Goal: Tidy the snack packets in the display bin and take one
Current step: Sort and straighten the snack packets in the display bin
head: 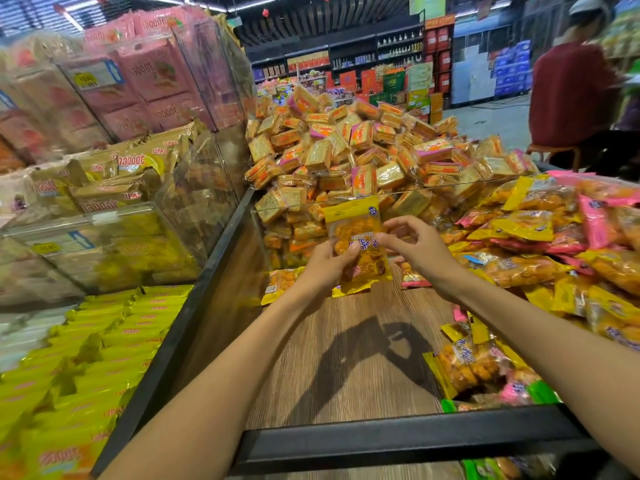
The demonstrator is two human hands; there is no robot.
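Observation:
A yellow snack packet (356,233) with orange pieces inside is held upright above the wooden floor of the display bin (346,368). My left hand (325,265) grips its lower left side, thumb on the front. My right hand (415,247) is at the packet's right edge with curled fingers; its fingertips touch or pinch the edge. More yellow and pink packets (540,244) lie heaped along the bin's right side. Two other yellow packets (280,284) lie flat beneath the held one.
A pile of small cracker packs (346,154) fills the section behind a clear divider (433,188). Clear bins of boxed snacks (104,188) stand left, with yellow packs (104,341) below them. The bin's black front rail (398,441) is near me. A person in red (571,91) sits at far right.

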